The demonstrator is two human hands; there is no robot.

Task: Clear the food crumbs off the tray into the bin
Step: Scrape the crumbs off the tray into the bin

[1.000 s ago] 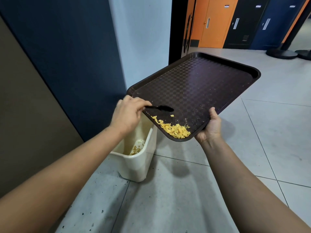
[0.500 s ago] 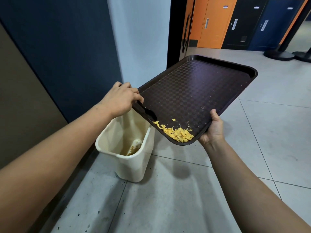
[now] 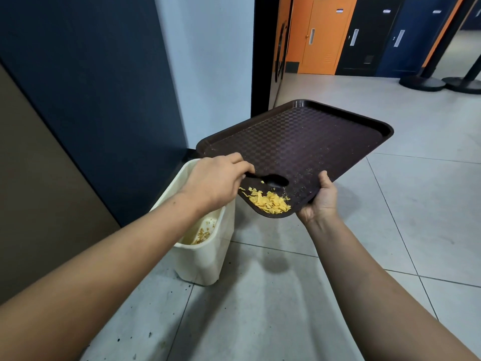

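A dark brown tray (image 3: pixel 325 142) is held tilted above a grey tiled floor (image 3: pixel 260 308), its long axis running from the far right down to the near left, so its lowest corner points toward the viewer. A cream plastic bin (image 3: pixel 205 259) stands on the floor just to the left of that low corner and below it, against a dark blue wall (image 3: pixel 91 87); some crumbs already lie inside. The right hand (image 3: pixel 321 201) grips the tray's near edge from beneath, thumb curled over the rim. The left hand (image 3: pixel 216 181), the nearer one to the bin, pinches the handle of a black spoon (image 3: pixel 273 179), fingers curled around it, with the spoon bowl lying on the tray surface. A heap of yellow food crumbs (image 3: pixel 268 201) sits in the low corner, just below the spoon bowl and to the right of the bin's opening. The crumbs probably need sweeping leftward over the rim to land in the bin.
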